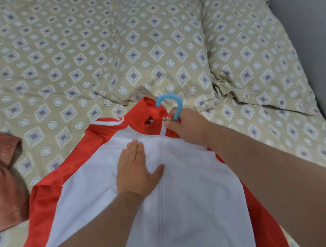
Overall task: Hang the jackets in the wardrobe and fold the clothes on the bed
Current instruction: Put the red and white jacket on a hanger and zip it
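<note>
The right hand (185, 125) has its grip closed in a pinch on the small metal zip pull (166, 120) at the top of the zip, just under the collar, a little above the centre of the frame. The left hand (136, 170) grasps nothing. Its grip is released, with the fingers straight and together and the palm pressed flat on the white chest panel just left of the zip line.

Both hands work on the red-and-white zip-front jacket (194, 208), which lies front-up on the bed and fills the lower middle of the frame. Its zip looks closed along its visible length. The hook of a light blue plastic hanger (171, 105) juts out of the collar beside the right fingers.

The step in hand seems to be zipping the jacket up on its hanger, and it looks almost done. The next move likely calls for letting go of the pull, taking the hook and lifting the jacket off the bed to a wardrobe that is out of view.

The beige diamond-patterned bed cover (94, 60) is wrinkled, and a matching pillow (250, 48) lies at upper right. A grey wall (310, 24) runs down the right edge. A crumpled pinkish-brown garment (2, 175) sits at the left edge.
</note>
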